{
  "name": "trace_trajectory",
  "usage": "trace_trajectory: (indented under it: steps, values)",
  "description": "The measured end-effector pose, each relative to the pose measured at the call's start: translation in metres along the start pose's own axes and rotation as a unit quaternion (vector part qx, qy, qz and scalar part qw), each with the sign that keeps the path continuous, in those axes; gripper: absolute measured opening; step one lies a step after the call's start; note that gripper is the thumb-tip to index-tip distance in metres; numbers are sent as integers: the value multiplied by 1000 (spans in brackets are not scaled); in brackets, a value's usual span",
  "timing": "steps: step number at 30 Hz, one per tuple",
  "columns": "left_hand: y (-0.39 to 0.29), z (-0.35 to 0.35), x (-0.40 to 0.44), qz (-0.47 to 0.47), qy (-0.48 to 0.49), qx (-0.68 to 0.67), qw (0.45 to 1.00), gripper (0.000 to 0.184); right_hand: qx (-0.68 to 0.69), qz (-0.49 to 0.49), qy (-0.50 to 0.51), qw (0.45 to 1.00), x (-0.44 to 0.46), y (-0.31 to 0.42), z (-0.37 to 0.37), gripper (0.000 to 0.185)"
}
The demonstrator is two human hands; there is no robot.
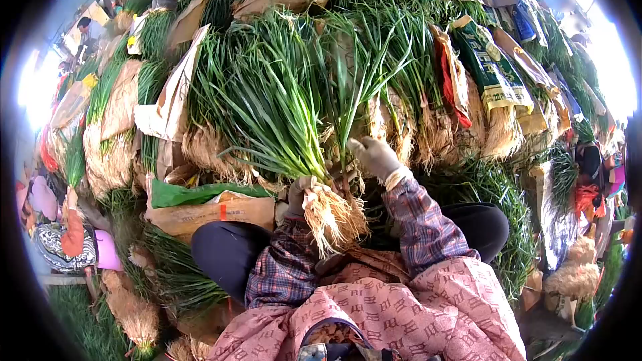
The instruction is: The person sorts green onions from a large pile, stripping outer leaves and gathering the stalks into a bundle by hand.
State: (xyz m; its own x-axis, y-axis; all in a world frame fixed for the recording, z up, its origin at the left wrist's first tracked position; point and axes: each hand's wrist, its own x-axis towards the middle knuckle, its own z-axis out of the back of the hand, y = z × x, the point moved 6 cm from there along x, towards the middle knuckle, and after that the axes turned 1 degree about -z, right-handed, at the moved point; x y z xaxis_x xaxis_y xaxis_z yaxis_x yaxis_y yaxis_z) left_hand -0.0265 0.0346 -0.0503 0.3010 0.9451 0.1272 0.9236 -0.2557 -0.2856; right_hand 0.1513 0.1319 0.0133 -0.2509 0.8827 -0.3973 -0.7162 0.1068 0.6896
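My left hand (299, 195), in a pale glove, is wrapped round the base of a thick bunch of green stalks (294, 120). The bunch leans up and to the left, its long flat leaves fanned out. Its tangled beige roots (332, 220) hang below that hand, over my lap. My right hand (376, 158), also gloved, has its fingertips closed at the stem of a thinner cluster of green stalks (344, 103) just right of the bunch. The lower end of this cluster meets the bunch's roots, where the parting is hard to make out.
Stacked rooted greens (401, 120) form a wall ahead, with paper and plastic sacks between them. A green-and-yellow sack (491, 70) lies at right. A cardboard piece (207, 214) is by my left knee (231, 257). Another person (67, 244) sits at far left.
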Motion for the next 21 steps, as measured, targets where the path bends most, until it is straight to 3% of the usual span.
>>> trace_trajectory:
  steps: [2,4,5,6,7,10,11,12,13,14,17,18,19,21]
  values:
    - [5,11,-4,0,-38,-3,999,20,99,-2,22,995,12,12,8,72]
    - [10,41,-10,-5,-68,43,997,21,243,-5,-68,968,46,-1,-11,61]
    - [4,26,-4,-43,-16,62,997,23,313,-4,-112,943,59,-4,-18,56]
    - [-3,11,0,-84,35,76,993,24,200,-10,-184,962,24,31,3,41]
    - [0,14,2,-58,40,35,997,22,213,21,-219,952,35,22,-7,33]
    - [0,1,3,-28,-22,69,997,22,333,-75,-240,909,43,2,-21,20]
    - [-1,-8,4,-25,-27,102,994,22,123,-3,-230,965,44,12,-17,19]
    - [-2,-12,7,-21,-32,136,990,23,-92,69,-209,971,43,19,-17,19]
    - [1,-12,9,-24,-14,102,994,23,-302,137,-177,927,43,26,-25,20]
    - [3,-13,12,-27,3,66,997,23,-174,74,-165,968,38,31,-19,11]
    - [14,2,10,-1,-10,-14,1000,22,-255,187,-95,944,61,22,-40,14]
    - [21,14,10,20,-41,-36,998,22,70,129,-3,989,53,27,-37,15]
    - [27,23,7,45,-35,-59,997,19,392,42,37,918,43,31,-33,16]
    - [31,11,6,96,-26,-103,990,19,575,59,104,809,52,20,-40,17]
